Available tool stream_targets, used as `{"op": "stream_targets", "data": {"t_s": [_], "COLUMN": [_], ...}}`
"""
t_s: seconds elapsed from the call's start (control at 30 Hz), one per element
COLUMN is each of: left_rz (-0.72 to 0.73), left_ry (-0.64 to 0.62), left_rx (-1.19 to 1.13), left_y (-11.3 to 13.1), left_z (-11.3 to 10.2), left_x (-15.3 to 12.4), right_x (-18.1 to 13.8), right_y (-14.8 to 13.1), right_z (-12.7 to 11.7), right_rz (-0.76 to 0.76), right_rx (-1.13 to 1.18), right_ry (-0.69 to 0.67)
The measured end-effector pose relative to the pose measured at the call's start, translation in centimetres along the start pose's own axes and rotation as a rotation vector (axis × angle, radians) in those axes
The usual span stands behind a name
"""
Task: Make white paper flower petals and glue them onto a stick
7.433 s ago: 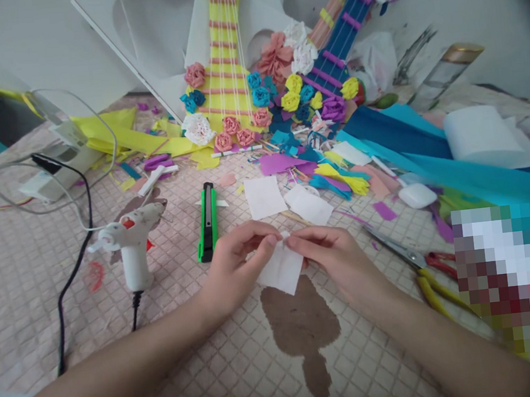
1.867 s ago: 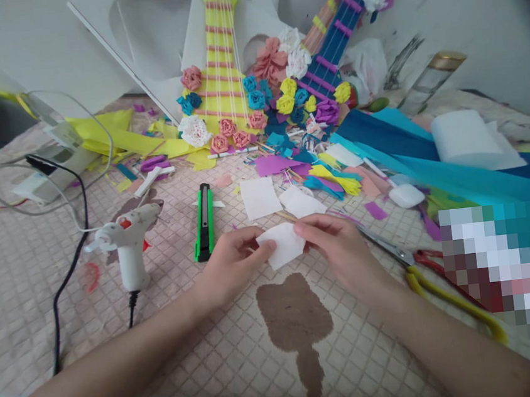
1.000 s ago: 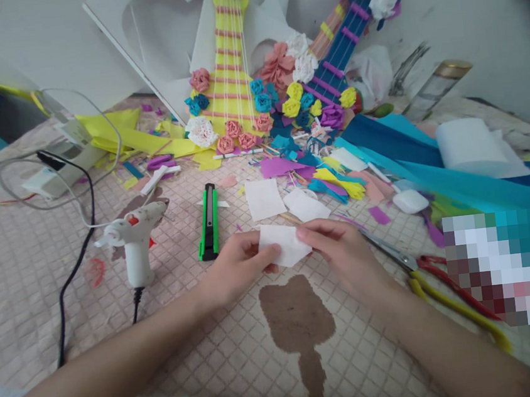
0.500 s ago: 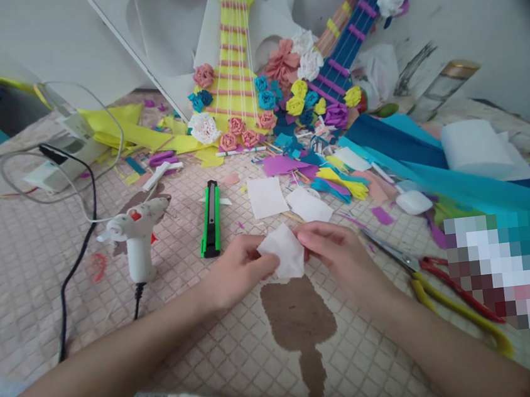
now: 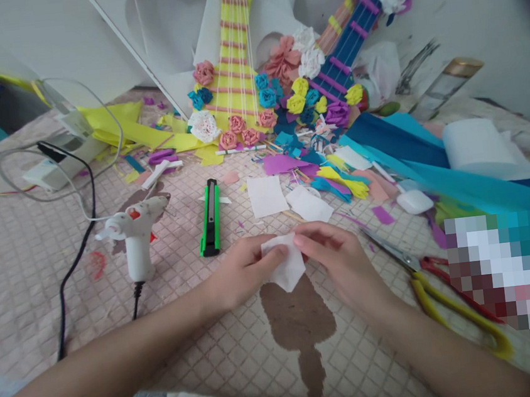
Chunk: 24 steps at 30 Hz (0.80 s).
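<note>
A small piece of white crepe paper [image 5: 286, 272] is pinched between both hands just above the table. My left hand [image 5: 249, 268] grips its left side, thumb on top. My right hand [image 5: 333, 249] pinches its upper right edge between thumb and fingers. Beyond the hands lie two more white paper pieces, a square [image 5: 266, 196] and a tilted one [image 5: 311, 204]. A green utility knife [image 5: 209, 218] lies to the left of them. Further left stands a white hot glue gun [image 5: 137, 237] with its black cord.
Scissors [image 5: 411, 262] with red and yellow handles lie at the right. Two paper-flowered guitar shapes, one yellow [image 5: 239, 94] and one blue [image 5: 340, 58], lean at the back. Crepe paper scraps [image 5: 290, 163] and a white paper roll [image 5: 478, 149] surround them. A power strip [image 5: 55, 163] sits left.
The paper in my hands has turned and its lower corner now points down toward me. My left thumb has moved right, over the paper's upper part.
</note>
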State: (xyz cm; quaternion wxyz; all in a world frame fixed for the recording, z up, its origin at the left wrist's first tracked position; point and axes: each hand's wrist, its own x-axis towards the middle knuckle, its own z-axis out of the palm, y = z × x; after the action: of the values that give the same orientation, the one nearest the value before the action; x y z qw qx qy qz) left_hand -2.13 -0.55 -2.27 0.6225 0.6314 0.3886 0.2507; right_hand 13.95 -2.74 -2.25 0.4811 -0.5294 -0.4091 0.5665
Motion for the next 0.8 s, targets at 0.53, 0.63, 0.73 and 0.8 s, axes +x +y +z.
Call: {"op": "stream_targets", "data": {"t_s": [0.53,0.63,0.73,0.8], "left_rz": [-0.104,-0.101,-0.075,-0.06], "left_ry": [0.025,0.027,0.027,0.026], "left_rx": [-0.126,-0.11,-0.061,-0.024], "left_y": [0.22,0.23,0.09,0.01], "left_z": [0.22,0.19,0.1,0.01], "left_x": [0.08,0.05,0.07,0.07], "right_x": [-0.54,-0.49,-0.53,-0.58], "right_y": [-0.56,-0.49,-0.56,-0.57], "right_z": [-0.15,-0.15,-0.05,0.04], "right_rz": [-0.332,-0.411,-0.571,-0.686], "right_rx": [-0.404,-0.479,-0.625,-0.722], "right_ry": [0.127,0.14,0.157,0.164]}}
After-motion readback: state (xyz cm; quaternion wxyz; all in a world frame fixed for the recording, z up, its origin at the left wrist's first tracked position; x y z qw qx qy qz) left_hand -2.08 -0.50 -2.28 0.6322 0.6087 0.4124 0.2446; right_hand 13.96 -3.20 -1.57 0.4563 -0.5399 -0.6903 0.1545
